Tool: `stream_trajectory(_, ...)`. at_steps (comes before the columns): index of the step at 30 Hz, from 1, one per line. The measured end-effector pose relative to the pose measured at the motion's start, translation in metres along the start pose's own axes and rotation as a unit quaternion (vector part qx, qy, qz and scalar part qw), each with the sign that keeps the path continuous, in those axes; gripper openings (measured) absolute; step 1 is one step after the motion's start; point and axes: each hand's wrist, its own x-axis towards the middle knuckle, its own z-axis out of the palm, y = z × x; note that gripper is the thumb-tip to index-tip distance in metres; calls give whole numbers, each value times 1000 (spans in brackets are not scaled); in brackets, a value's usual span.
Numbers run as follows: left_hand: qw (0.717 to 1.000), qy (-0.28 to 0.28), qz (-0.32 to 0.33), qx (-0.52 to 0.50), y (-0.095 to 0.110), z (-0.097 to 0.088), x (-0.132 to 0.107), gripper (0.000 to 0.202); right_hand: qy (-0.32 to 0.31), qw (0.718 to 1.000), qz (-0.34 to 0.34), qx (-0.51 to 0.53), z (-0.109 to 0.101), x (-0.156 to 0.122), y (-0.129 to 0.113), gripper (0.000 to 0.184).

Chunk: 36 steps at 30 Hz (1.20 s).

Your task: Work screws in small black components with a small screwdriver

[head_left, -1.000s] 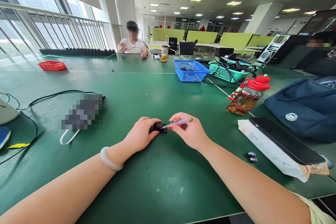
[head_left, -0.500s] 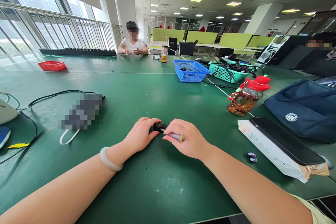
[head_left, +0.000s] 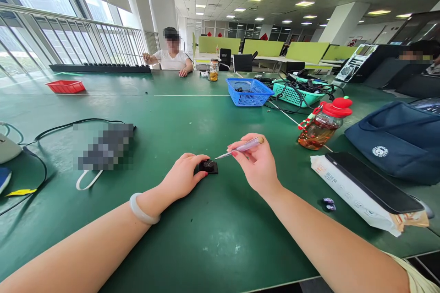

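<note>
My left hand (head_left: pixel 184 175) is closed on a small black square part (head_left: pixel 212 168), thumb at its near side and fingers at its far side. The part rests on the green table and has a raised, dotted middle; its exact kind is too small to make out. In my right hand (head_left: pixel 258 165) is a screwdriver (head_left: pixel 244 145) with a translucent handle and a thin metal shaft. Its tip points down to the left, just right of the black part, and seems apart from it.
Right of my hands lie a small purple wrapped item (head_left: pixel 329 204), a tissue pack (head_left: pixel 347 192) with a black phone (head_left: pixel 373 182) on it, a red-lidded bottle (head_left: pixel 319 130) and a navy bag (head_left: pixel 395 142). Farther off are a blue basket (head_left: pixel 249 94), a red tray (head_left: pixel 65 86) and a seated person (head_left: pixel 172 60).
My right hand has lifted up and to the right, drawing the screwdriver off the black part. My left hand has stayed put. The person opposite has moved their hands apart.
</note>
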Motion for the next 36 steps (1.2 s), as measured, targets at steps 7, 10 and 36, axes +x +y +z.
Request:
stream_trajectory(7,1000,-5,2,0,1,-1,0,37,40,991,111,66,0,8,10,39)
stream_trajectory(10,1000,-6,6,-1,1,-1,0,37,40,988,125,76,0,8,12,40)
stream_trajectory(36,1000,-12,4,-3,2,0,1,37,50,964,227,131,-2,13,22,47)
